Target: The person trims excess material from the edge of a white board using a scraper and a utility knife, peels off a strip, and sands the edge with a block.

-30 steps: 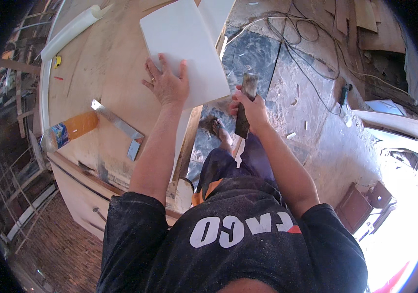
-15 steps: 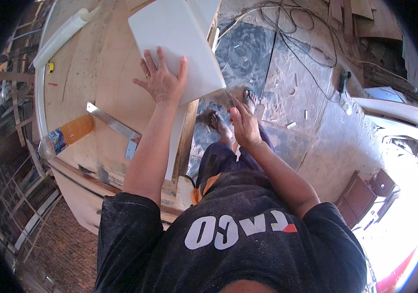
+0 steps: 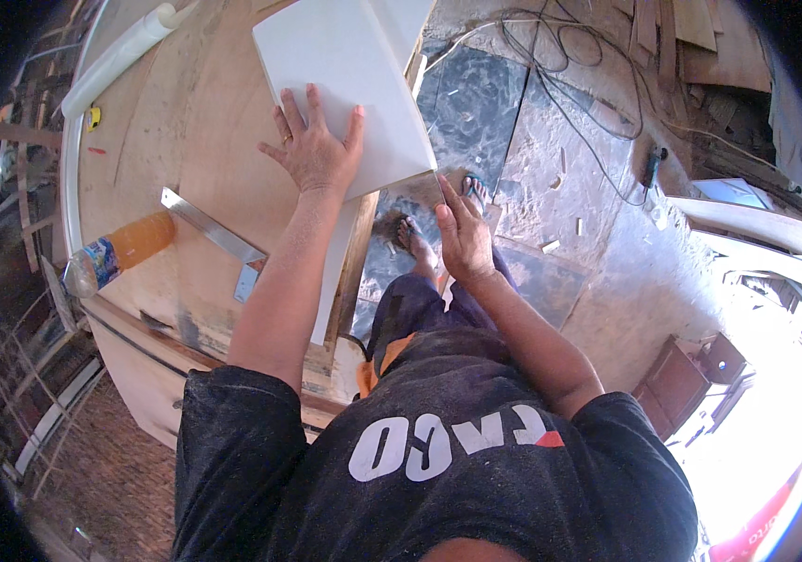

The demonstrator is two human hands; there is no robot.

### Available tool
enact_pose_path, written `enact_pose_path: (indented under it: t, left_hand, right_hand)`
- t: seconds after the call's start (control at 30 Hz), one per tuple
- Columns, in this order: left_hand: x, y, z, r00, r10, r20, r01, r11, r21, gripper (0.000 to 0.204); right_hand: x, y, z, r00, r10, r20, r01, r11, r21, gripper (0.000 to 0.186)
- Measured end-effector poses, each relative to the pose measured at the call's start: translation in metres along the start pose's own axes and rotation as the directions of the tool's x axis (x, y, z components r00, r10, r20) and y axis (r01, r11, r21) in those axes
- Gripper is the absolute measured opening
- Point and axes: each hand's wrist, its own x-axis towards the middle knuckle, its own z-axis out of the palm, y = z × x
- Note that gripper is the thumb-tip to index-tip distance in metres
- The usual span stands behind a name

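On the counter (image 3: 125, 183), past an orange-filled bottle (image 3: 134, 245) and try square (image 3: 209, 225), the left hand (image 3: 317, 155) spreads flat over a white panel (image 3: 378, 131), while the right hand (image 3: 467, 239) grips a block (image 3: 441, 187) now turned edge-on, apparently bearing on the panel's corner.

Dusty black T-shirt (image 3: 438, 501), white lettering (image 3: 467, 437), dark trousers (image 3: 408, 304)

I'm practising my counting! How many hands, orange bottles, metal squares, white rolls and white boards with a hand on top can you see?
Hands: 2 (left hand, right hand)
Orange bottle: 1
Metal square: 1
White roll: 1
White board under the left hand: 1
Total: 6
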Motion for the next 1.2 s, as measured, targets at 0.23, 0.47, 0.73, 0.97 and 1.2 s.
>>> enact_pose_path:
  t: [0.23, 0.47, 0.73, 0.97, 1.2]
  left_hand:
    - [-0.001, -0.001, 0.002, 1.0, 0.014, -0.016, -0.014, 1.0, -0.002, 0.091]
    - [0.0, -0.002, 0.004, 0.99, 0.077, -0.115, -0.088, 0.992, -0.094, 0.088]
    - [-0.001, -0.001, -0.001, 0.993, 0.069, -0.097, -0.078, 0.992, -0.096, 0.086]
    - [0.0, -0.001, -0.003, 0.996, 0.063, -0.07, -0.071, 0.991, -0.117, 0.088]
    - [-0.002, 0.0, -0.004, 0.991, 0.059, -0.118, -0.073, 0.99, -0.121, 0.085]
  right_hand:
    - [0.002, -0.007, -0.004, 1.0, 0.007, 0.009, -0.006, 0.999, -0.054, 0.054]
    - [0.008, -0.017, -0.008, 0.999, 0.044, 0.029, -0.042, 0.998, -0.047, 0.053]
    - [0.017, -0.019, -0.003, 0.993, -0.1, -0.056, 0.093, 0.989, -0.11, 0.049]
    - [0.019, -0.024, 0.0, 0.994, -0.085, -0.063, 0.067, 0.969, -0.239, 0.046]
    - [0.012, -0.029, -0.005, 0.973, -0.222, -0.061, 0.185, 0.91, -0.371, 0.042]
